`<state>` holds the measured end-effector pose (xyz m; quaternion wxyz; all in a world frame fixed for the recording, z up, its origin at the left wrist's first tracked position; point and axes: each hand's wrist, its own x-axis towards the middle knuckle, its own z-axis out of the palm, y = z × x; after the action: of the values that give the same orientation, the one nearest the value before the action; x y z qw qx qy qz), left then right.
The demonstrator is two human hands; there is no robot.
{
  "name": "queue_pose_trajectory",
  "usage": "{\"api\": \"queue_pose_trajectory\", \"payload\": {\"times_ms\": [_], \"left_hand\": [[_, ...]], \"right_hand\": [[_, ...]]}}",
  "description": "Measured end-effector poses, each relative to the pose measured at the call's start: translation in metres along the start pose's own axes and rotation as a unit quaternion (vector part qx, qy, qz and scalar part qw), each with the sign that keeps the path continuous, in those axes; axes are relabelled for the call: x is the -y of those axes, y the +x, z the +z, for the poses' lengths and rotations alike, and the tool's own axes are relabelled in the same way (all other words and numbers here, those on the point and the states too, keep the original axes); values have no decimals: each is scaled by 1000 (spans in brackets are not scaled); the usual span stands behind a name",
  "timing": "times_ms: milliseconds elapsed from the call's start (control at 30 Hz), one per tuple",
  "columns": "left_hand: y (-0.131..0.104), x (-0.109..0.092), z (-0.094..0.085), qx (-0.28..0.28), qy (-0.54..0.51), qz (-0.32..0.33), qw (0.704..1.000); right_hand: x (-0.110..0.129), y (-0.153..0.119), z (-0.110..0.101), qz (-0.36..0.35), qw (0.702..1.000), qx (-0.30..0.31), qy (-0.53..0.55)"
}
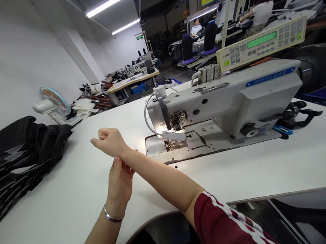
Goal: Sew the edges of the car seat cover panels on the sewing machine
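My right arm, in a maroon sleeve with white stripes, reaches across to the left. At its end my right hand (109, 141) is closed in a loose fist with the thumb sticking out, and nothing shows in it. Below it my left hand (121, 177), with a silver bracelet (113, 216) on the wrist, is wrapped round my right wrist (128, 155); some of its fingers are hidden behind the forearm. Both are over the white table (89, 191), left of a grey sewing machine (201, 102) whose small lamp (173, 136) glows at the needle area.
A stack of black fabric pieces (25, 152) lies at the left edge. Behind it stands a fan (54, 102). The machine carries a control panel (262, 43), with black thread cones (210, 37) behind. Farther back are other work tables (135, 80) and two people.
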<state>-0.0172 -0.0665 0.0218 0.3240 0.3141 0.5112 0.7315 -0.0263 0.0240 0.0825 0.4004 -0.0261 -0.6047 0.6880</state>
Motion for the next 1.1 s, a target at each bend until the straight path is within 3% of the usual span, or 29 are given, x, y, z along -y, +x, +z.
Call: {"api": "queue_pose_trajectory", "payload": {"times_ms": [233,300,367,433,500,567,633,700,767,833,900,967,1033,1100], "left_hand": [[1,0,-4,-15,-12,17,1000],[0,1,-4,-9,-13,10,1000],[0,0,-3,3,-17,10,1000],[-1,0,-2,22,-21,12,999],[-2,-1,-1,32,-19,19,999],[-3,-3,-2,30,-15,24,999],[-3,-4,-2,21,-12,36,999],[-3,-6,-3,24,-9,52,998],[-2,-6,-3,37,-7,68,997],[-1,-6,-2,50,-3,71,996],[-1,-5,-1,54,1,74,996],[1,-8,-3,60,18,85,994],[5,-16,-13,74,83,94,989],[9,-32,-30,92,197,78,973]], "right_hand": [[12,-3,-2,125,973,103,167],[10,-4,-2,89,985,117,90],[6,-4,-1,-11,993,74,-95],[2,-4,0,-107,954,24,-279],[2,-3,0,-128,937,3,-325],[7,-2,-3,-69,977,22,-203],[15,-2,-10,32,993,116,-9],[22,-3,-17,93,956,246,132],[26,-6,-20,84,927,333,148],[27,-11,-16,21,953,301,17],[24,-15,-8,-40,969,189,-151],[23,-18,1,-82,961,94,-248],[26,-20,5,-101,967,39,-231],[35,-19,0,-80,988,10,-131]]}}
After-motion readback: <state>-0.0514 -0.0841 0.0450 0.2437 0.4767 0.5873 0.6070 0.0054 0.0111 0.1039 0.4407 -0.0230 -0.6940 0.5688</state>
